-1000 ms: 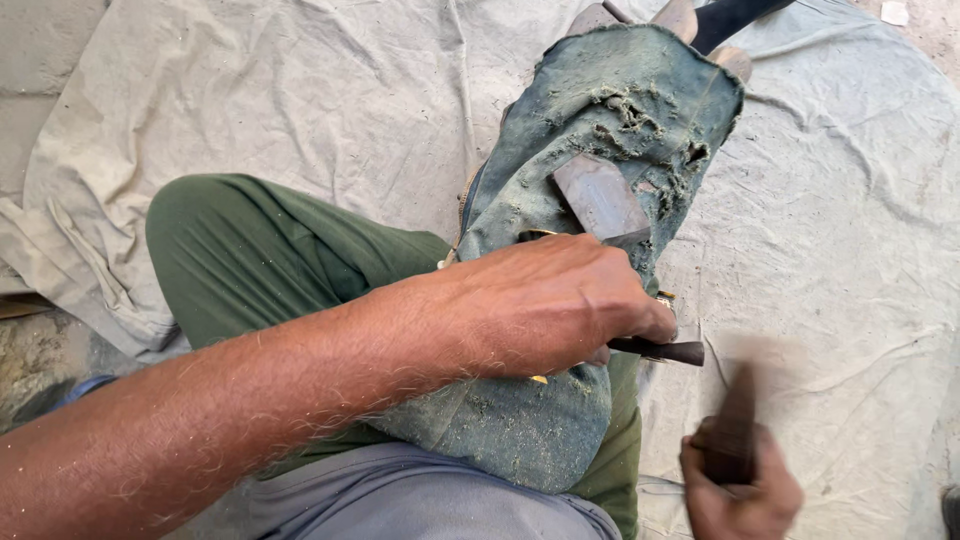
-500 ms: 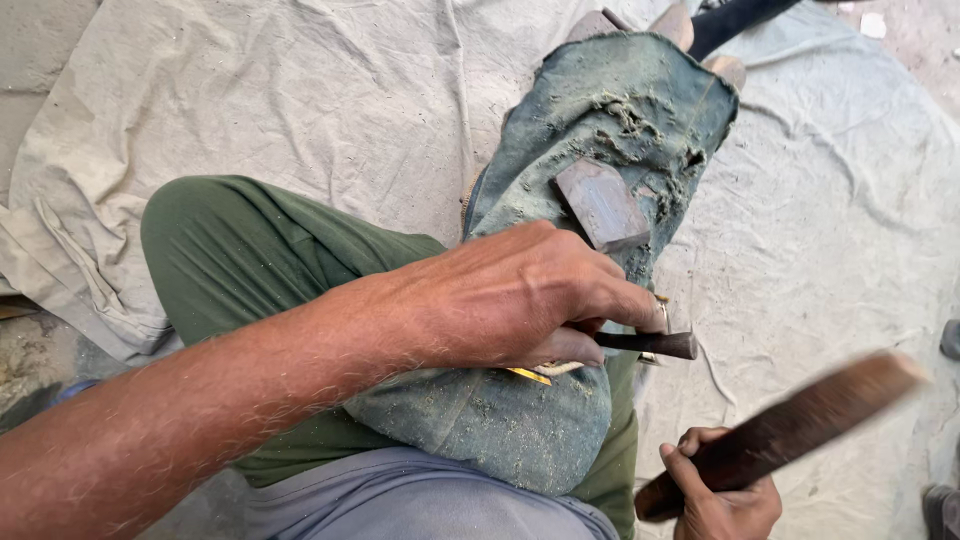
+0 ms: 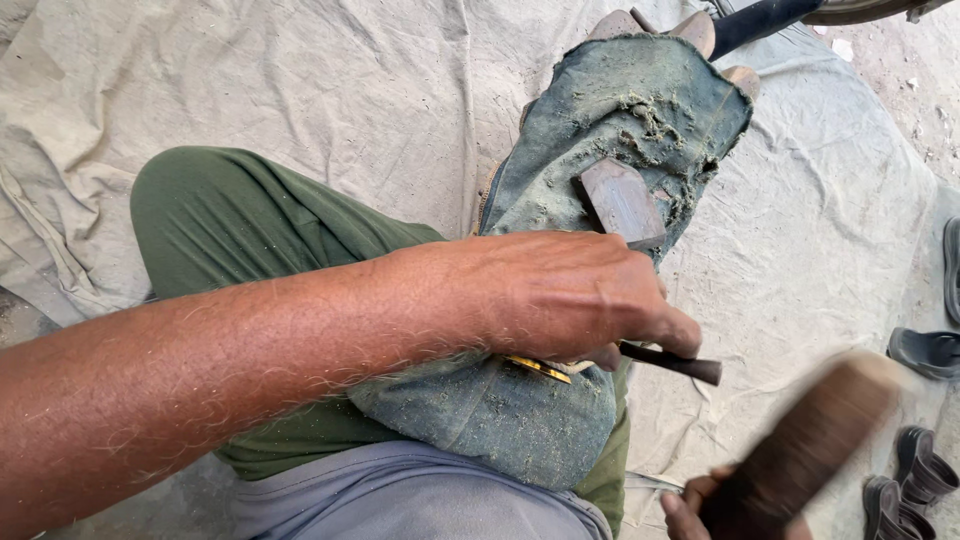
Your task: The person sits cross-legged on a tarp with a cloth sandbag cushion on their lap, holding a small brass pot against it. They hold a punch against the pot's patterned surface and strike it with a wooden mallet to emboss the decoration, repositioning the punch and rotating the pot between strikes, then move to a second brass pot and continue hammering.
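Left hand [image 3: 575,300]: fingers clenched around a dark rod [image 3: 672,363], over the dusty denim cloth [image 3: 560,420] on the lap.
Right hand [image 3: 700,505]: grasping a blurred wooden mallet [image 3: 800,450].

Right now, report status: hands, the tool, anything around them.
Left hand gripping a thin dark metal rod over the dusty blue denim cloth on the lap. Right hand holds a blurred dark wooden mallet. Rusty flat metal piece beside the left hand.
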